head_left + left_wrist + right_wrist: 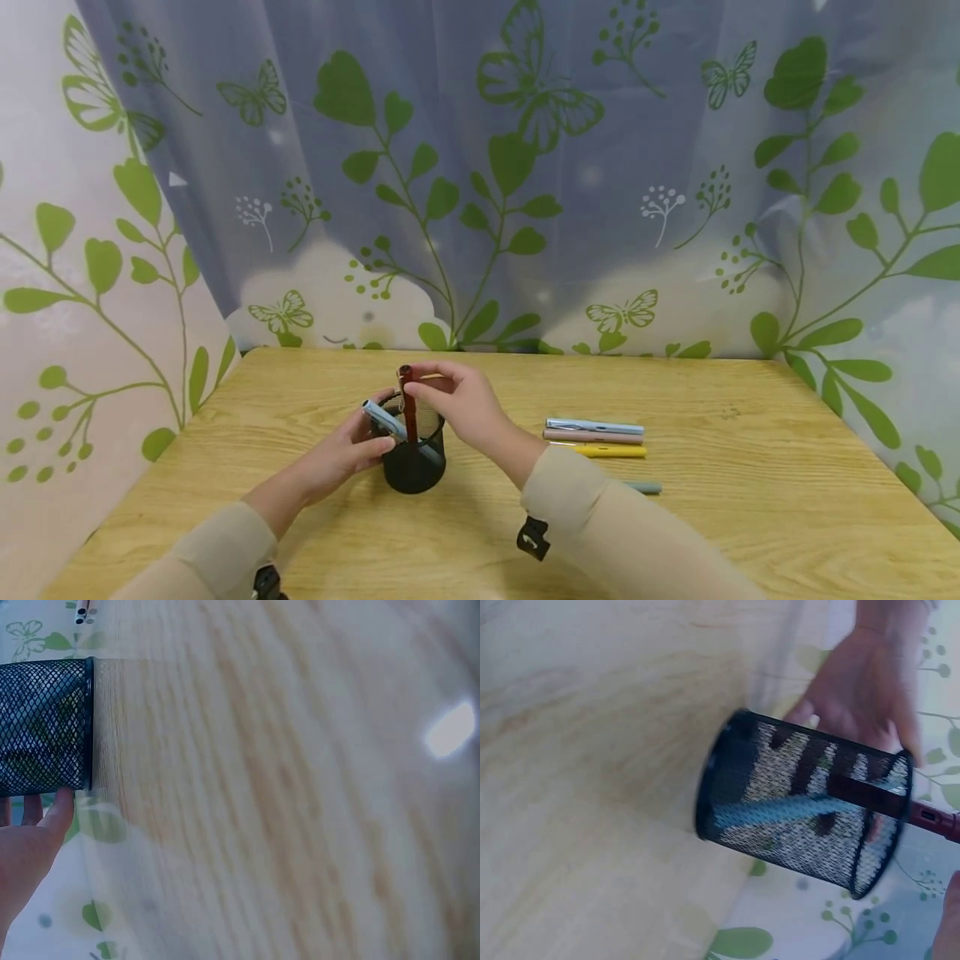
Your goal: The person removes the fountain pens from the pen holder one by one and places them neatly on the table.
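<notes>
My left hand [341,457] holds the black mesh pen holder [415,473] from its left side, thumb at the front and fingers round behind. In the right wrist view, that hand's fingers show through the mesh. A light blue pen [383,418] leans inside against the rim. With thumb and fingers, my right hand [471,410] pinches the top of a dark red pen [409,412]. Its lower part is inside the holder, seen through the mesh in the right wrist view; its upper part [930,817] sticks out past the rim.
Right of my right arm, a light blue pen [596,426], a pinkish pen [594,436] and a yellow pen [611,451] lie side by side on the wooden table [735,500]. A grey-green pen [645,487] is partly hidden by the sleeve. Behind hangs a leaf-patterned curtain [465,275].
</notes>
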A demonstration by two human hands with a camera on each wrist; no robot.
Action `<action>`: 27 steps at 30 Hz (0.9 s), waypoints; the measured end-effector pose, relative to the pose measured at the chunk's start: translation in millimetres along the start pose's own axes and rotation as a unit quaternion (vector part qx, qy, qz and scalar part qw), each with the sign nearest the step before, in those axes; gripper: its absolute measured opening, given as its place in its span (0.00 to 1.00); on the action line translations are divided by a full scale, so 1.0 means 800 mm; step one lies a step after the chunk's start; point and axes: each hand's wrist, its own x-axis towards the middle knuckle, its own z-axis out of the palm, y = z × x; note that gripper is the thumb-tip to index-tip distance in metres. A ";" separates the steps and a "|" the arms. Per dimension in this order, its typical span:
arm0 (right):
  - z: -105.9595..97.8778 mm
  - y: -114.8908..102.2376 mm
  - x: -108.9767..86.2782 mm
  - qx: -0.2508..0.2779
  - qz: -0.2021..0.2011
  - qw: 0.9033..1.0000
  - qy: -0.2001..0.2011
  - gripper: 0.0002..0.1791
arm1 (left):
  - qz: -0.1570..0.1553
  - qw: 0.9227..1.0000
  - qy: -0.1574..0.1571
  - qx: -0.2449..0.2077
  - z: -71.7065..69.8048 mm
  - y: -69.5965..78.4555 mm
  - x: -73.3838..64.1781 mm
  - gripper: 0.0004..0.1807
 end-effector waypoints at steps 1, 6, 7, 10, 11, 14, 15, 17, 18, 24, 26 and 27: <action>-0.003 -0.004 0.000 0.004 -0.006 1.000 0.006 0.15 | -0.002 1.000 0.001 0.000 0.000 0.000 0.000 0.40; -0.020 -0.020 0.000 0.034 -0.036 0.998 0.042 0.15 | -0.009 1.000 0.002 -0.001 0.001 0.002 0.000 0.39; -0.023 -0.022 0.000 0.043 -0.041 0.997 0.048 0.14 | -0.010 1.000 0.002 -0.002 0.001 0.002 0.000 0.39; -0.031 -0.026 -0.001 0.059 -0.045 0.996 0.058 0.14 | -0.008 1.000 0.002 -0.002 0.001 0.003 -0.001 0.39; -0.033 -0.027 -0.001 0.064 -0.047 0.995 0.057 0.14 | -0.007 1.000 0.002 -0.003 0.001 0.003 -0.001 0.39; -0.040 -0.027 -0.003 0.059 -0.044 0.995 0.067 0.14 | -0.007 1.000 0.000 -0.006 0.001 0.004 -0.002 0.38; -0.043 -0.027 -0.003 0.058 -0.043 0.995 0.071 0.13 | -0.007 1.000 -0.001 -0.007 0.001 0.004 -0.001 0.38; -0.047 -0.028 -0.004 0.056 -0.044 0.994 0.080 0.13 | -0.005 1.000 -0.004 -0.009 0.001 0.004 -0.001 0.38; -0.050 -0.028 -0.004 0.052 -0.043 0.994 0.085 0.13 | -0.004 1.000 -0.006 -0.011 0.002 0.004 -0.001 0.39; -0.065 -0.029 -0.011 0.047 -0.029 0.995 0.088 0.14 | 0.000 1.000 -0.007 -0.012 0.001 0.002 0.000 0.40; -0.071 -0.028 -0.014 0.043 -0.020 0.995 0.091 0.15 | -0.002 1.000 -0.005 -0.014 0.001 0.002 0.000 0.40; -0.074 -0.027 -0.016 0.040 -0.016 0.995 0.092 0.15 | -0.002 1.000 -0.005 -0.015 0.000 0.001 0.000 0.40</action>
